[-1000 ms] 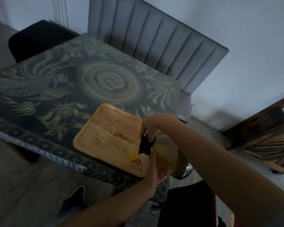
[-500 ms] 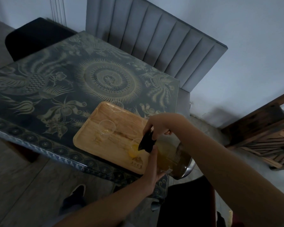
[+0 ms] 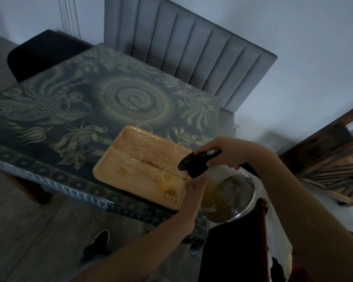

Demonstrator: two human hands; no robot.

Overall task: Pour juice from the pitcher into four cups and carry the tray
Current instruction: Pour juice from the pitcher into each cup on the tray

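Observation:
A wooden tray (image 3: pixel 114 176) lies on the patterned table near its right front corner. On it stand clear cups: one empty in the middle (image 3: pixel 133 157), one at the far edge (image 3: pixel 144 130), one at the right edge (image 3: pixel 182 149), and a near one (image 3: pixel 168 179) holding yellow juice. A glass pitcher (image 3: pixel 228 194) with a black lid and amber juice is tilted toward that near cup. My right hand (image 3: pixel 225 153) grips its black handle from above. My left hand (image 3: pixel 196 192) presses flat against the pitcher's side, supporting it.
The dark table (image 3: pixel 69 102) has a gold floral pattern. A grey padded chair (image 3: pixel 192 49) stands behind it, a black chair (image 3: pixel 43 51) at far left, a dark chair back (image 3: pixel 232 241) just below the pitcher. Wooden slats (image 3: pixel 334 159) lean at right. My shoe (image 3: pixel 98 241) shows on the floor.
The pitcher has tipped up and back to the right, its lid rising away from the near cup. That cup now holds more yellow juice.

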